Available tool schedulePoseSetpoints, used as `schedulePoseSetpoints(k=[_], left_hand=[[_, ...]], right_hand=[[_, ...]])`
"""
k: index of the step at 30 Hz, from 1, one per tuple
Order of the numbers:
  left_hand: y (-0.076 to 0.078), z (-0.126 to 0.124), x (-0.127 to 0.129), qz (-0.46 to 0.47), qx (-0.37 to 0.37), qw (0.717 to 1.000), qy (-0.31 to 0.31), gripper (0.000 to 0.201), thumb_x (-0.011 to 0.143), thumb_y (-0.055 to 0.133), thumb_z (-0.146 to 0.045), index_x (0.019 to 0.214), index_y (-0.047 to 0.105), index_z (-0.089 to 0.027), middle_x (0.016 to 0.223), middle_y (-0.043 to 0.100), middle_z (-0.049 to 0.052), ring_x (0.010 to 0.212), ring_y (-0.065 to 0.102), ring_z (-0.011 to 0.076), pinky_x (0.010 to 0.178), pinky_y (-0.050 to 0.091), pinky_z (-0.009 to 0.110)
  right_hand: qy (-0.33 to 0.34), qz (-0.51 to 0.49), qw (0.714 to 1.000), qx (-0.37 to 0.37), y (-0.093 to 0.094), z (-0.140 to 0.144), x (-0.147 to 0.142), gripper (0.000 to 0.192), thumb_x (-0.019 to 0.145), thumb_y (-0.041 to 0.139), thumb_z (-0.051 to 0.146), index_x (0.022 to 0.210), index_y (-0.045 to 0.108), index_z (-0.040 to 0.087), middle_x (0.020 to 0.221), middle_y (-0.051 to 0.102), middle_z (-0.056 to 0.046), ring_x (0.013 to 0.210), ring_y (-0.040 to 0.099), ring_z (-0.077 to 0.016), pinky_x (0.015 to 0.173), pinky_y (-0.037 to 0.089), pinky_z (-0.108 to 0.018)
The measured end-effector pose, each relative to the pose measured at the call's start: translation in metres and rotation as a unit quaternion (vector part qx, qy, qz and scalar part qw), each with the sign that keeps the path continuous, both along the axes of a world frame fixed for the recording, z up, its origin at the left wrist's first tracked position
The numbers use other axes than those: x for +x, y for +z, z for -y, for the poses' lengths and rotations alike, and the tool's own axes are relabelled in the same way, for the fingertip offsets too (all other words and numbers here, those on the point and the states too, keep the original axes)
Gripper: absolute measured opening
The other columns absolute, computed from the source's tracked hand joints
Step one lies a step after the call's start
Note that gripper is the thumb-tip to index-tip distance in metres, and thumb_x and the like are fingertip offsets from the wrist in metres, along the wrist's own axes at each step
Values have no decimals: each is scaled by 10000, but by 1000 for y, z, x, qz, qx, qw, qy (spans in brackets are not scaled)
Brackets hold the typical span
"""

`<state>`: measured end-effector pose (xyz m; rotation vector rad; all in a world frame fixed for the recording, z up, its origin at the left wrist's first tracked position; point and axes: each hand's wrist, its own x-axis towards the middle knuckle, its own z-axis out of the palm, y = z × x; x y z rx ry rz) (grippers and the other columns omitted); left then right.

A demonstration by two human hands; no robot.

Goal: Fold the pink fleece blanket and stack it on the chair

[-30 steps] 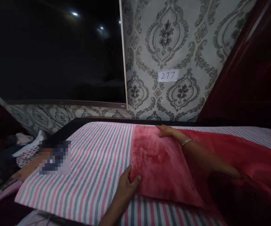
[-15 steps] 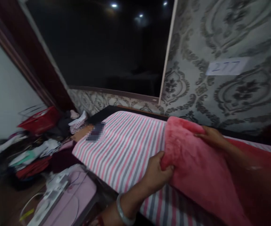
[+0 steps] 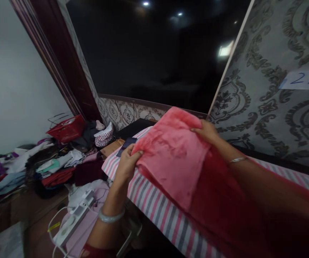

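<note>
A fluffy pink-red garment [image 3: 174, 154] is stretched between my two hands over a striped pink, grey and white cloth [image 3: 154, 202]. My left hand [image 3: 129, 159] grips its near left corner, thumb on top. On the far right edge, my right hand [image 3: 205, 132] pinches the fabric; its fingers underneath are hidden. Darker red fabric trails from it toward me at the lower right. Just beyond my left hand lies a dark phone [image 3: 129, 143], partly covered by the hand.
A large dark television [image 3: 154, 53] is on the patterned wall behind. At left are a red basket [image 3: 68, 129], piled clothes [image 3: 57, 168] and a white power strip [image 3: 75, 216] with cables on a pink surface. A paper sign [image 3: 304, 79] hangs at right.
Both hands have carried the garment's edge leftward across the striped cloth, spreading it over more of the surface. The view has turned slightly, bringing more of the left side in.
</note>
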<state>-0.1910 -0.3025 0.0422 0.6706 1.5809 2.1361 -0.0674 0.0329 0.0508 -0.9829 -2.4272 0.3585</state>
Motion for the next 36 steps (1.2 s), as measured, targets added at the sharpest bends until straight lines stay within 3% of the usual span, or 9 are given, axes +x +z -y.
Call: schedulePoseSetpoints(k=[5,8,15,18,22,26,29,33,36], left_hand=[[-72,15,-46,-55,-158,982,92,436,547,778,-431,888,648,-192,689,634,-21,622,578,160,563,420,246],[-95,18,-55,-126,-218,962,107,429,627,720,-473,949,671,-193,722,665,8,699,627,213,643,478,302],[-71,8,-27,-483,-307,807,146,382,862,511,-344,1152,677,-159,1242,664,187,1210,583,372,1052,433,539],[-63,-7,12,-546,-264,795,7,462,884,534,-355,1304,623,-186,1400,591,163,1345,497,365,1137,362,557],[-76,-27,68,-578,-239,755,-195,715,812,663,-373,1480,467,-211,1582,400,152,1466,346,365,1197,272,569],[-96,-39,90,-591,-276,732,-198,701,812,583,-227,1492,433,-150,1589,362,207,1490,299,361,1191,244,608],[-96,-43,82,-595,-290,723,-199,625,817,551,-208,1438,510,-145,1541,431,227,1456,366,374,1169,289,607],[-79,-52,78,-600,-274,721,-212,523,855,569,-329,1351,599,-166,1471,522,206,1369,483,379,1120,394,567],[-72,-66,103,-621,-202,718,-241,459,878,562,-332,1317,620,-210,1410,588,152,1322,530,342,1120,409,539]], right_hand=[[8,159,986,-39,-67,25,-38,439,897,644,369,1279,602,158,1261,650,-205,1190,601,-373,980,449,-577],[27,151,988,-33,-90,20,-32,495,953,556,407,1401,539,197,1379,590,-189,1273,549,-357,1039,405,-594],[21,87,996,-22,-82,-10,25,504,979,479,291,1461,496,143,1467,529,-146,1343,509,-245,1123,389,-393],[-3,65,998,-19,-76,-11,68,491,951,511,242,1427,532,124,1453,543,-145,1342,510,-250,1133,384,-400],[-29,38,999,-23,-75,4,133,460,906,551,210,1361,600,159,1393,601,-120,1289,559,-263,1103,426,-419],[-16,-10,1000,-23,-79,28,202,399,861,595,221,1249,681,194,1298,667,-106,1212,613,-284,1082,449,-453],[-25,-54,998,-21,-79,47,259,373,870,577,272,1215,699,196,1298,667,-102,1217,608,-286,1078,454,-447],[-135,-99,985,-30,-72,69,345,354,854,575,314,1160,717,208,1226,701,-98,1097,663,-291,976,521,-442],[-256,-132,957,-26,-68,90,408,338,844,570,330,1119,724,206,1092,742,-91,951,696,-277,891,550,-433]])
